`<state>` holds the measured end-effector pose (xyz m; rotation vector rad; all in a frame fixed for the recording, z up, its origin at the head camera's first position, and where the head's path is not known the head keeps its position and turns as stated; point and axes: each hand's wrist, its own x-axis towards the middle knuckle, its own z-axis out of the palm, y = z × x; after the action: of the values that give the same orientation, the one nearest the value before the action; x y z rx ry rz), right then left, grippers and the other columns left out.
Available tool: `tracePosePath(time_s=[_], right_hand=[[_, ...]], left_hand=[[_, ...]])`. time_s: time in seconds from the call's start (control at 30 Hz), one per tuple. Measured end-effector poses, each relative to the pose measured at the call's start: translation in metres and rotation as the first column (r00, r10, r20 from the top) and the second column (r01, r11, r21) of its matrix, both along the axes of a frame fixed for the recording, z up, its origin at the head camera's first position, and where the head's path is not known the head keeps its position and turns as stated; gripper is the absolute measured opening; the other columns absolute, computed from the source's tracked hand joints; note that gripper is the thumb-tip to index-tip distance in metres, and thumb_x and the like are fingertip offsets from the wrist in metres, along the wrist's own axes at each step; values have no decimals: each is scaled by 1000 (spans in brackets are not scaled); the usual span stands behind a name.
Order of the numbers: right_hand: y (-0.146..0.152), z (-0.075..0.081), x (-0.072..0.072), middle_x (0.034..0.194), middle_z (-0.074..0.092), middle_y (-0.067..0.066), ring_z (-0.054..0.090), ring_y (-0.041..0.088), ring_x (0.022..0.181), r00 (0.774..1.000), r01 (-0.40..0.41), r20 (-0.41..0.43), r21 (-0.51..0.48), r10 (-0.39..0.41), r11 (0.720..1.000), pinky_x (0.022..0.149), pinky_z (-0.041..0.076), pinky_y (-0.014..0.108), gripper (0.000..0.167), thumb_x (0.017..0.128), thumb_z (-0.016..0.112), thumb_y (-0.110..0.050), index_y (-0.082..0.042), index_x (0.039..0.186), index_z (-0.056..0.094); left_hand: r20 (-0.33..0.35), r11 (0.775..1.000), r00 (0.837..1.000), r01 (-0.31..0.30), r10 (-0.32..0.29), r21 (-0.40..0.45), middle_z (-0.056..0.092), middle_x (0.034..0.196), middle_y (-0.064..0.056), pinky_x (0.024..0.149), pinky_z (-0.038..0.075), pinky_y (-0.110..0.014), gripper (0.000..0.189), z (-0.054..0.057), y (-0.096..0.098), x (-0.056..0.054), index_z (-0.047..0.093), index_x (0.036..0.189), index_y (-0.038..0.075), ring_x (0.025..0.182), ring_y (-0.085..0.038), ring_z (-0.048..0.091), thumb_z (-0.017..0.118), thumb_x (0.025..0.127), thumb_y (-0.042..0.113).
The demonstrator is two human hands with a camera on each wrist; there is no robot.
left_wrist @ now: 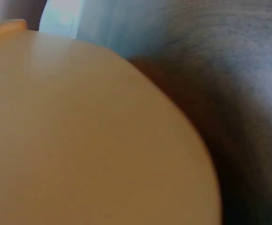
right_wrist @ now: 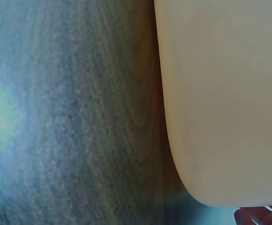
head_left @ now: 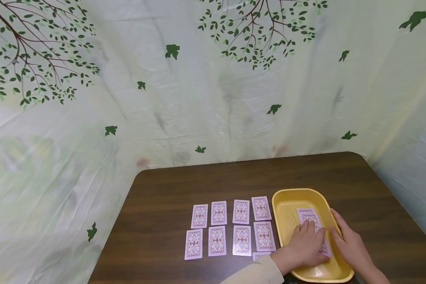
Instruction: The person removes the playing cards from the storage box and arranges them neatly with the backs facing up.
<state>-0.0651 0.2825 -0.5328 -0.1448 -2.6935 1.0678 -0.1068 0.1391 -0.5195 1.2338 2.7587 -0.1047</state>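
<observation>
A yellow tray [head_left: 282, 209] sits on the right of the table, with purple-patterned playing cards [head_left: 306, 213] lying face down in it. My left hand [head_left: 303, 246] reaches over the near left rim and rests on those cards, partly hiding them. At the right rim, my right hand [head_left: 351, 246] holds the tray, its thumb on the inner side and fingers outside. The tray's side fills much of the left wrist view and the right wrist view. Fingertips [right_wrist: 260, 216] show at the lower right corner of the right wrist view.
Left of the tray, face-down cards [head_left: 217, 240] lie in two rows. Another card [head_left: 259, 255] starts below the rightmost column, partly hidden by the left arm. The dark wooden table [head_left: 156, 221] meets a leaf-patterned cloth [head_left: 230, 118] behind.
</observation>
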Motion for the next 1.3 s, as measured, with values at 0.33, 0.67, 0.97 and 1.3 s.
tracePosePath(time_s=[0.33,0.67,0.97,1.3], right_hand=[[-2,2,-1,114,49,38,57,46,80,1000,6,-4,-1,-6,1000,58,43,51,48,94,45,-8,0,139,32],[-1,2,-1,112,49,38,57,46,80,1000,10,-6,9,-10,1000,58,43,52,48,94,46,-8,1,139,32],[-1,2,0,113,49,38,57,46,80,1000,7,11,7,-7,1000,58,43,52,49,94,46,-9,0,140,31],[-2,2,0,111,51,37,57,46,80,1000,10,-13,3,-10,1000,59,43,53,48,94,47,-10,0,139,33]], left_hand=[[-13,1000,1000,5,-5,-4,38,132,4,93,31,-30,72,-7,0,-3,38,137,31,120,-12,34,54,76,67],[-36,1000,999,-5,6,14,44,117,8,80,33,-26,75,-10,4,-4,42,132,30,105,-8,39,63,69,66],[-42,998,997,-57,59,38,46,108,5,77,34,-28,71,-11,9,-6,47,122,30,99,-10,40,68,64,65],[-56,996,996,-64,68,62,46,99,5,67,33,-27,76,-8,11,-9,49,120,29,86,-10,40,75,56,63]])
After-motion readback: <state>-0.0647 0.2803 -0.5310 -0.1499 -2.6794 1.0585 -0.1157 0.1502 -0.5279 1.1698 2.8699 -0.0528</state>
